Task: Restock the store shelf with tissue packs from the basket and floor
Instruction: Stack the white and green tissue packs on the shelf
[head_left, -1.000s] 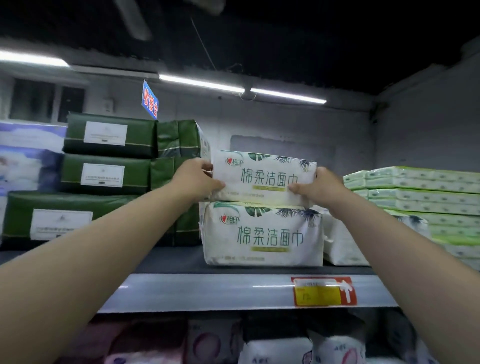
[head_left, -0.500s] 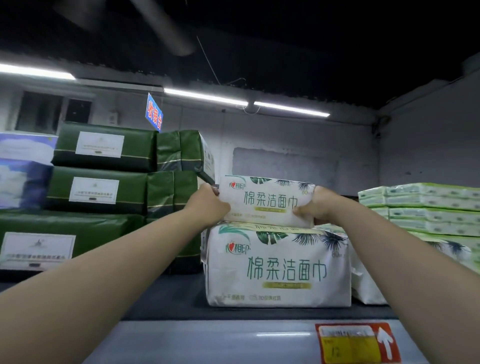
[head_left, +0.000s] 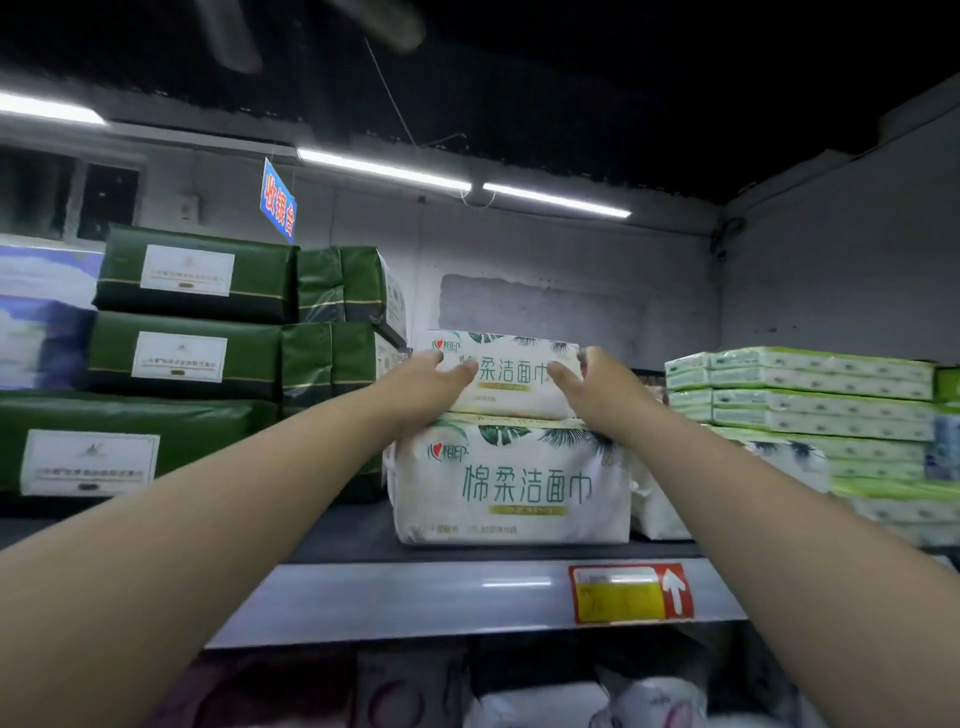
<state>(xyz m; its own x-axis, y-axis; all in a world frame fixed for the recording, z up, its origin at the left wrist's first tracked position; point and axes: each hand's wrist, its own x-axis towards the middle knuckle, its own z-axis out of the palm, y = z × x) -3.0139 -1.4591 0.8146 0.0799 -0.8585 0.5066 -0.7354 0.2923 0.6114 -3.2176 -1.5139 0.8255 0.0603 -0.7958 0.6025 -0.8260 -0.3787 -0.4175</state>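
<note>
A white tissue pack with green leaf print (head_left: 514, 374) lies on top of an identical larger-looking pack (head_left: 511, 483) on the top shelf (head_left: 415, 597). My left hand (head_left: 426, 384) lies on the upper pack's front left, fingers stretched across its face. At the front right of the same pack my right hand (head_left: 597, 389) presses with fingers pointing left and thumb up. Neither hand wraps round the pack. Another white leaf-print pack (head_left: 660, 509) sits behind my right forearm, mostly hidden.
Dark green wrapped packs (head_left: 192, 275) are stacked at the left, touching the white stack. Light green tissue packs (head_left: 821, 384) are piled at the right. A red and yellow price tag (head_left: 631, 592) sits on the shelf edge. More packs (head_left: 545, 701) fill the shelf below.
Both hands have let go of the upper pack's ends and shifted onto its front face. The pack now rests on the lower pack, set further back.
</note>
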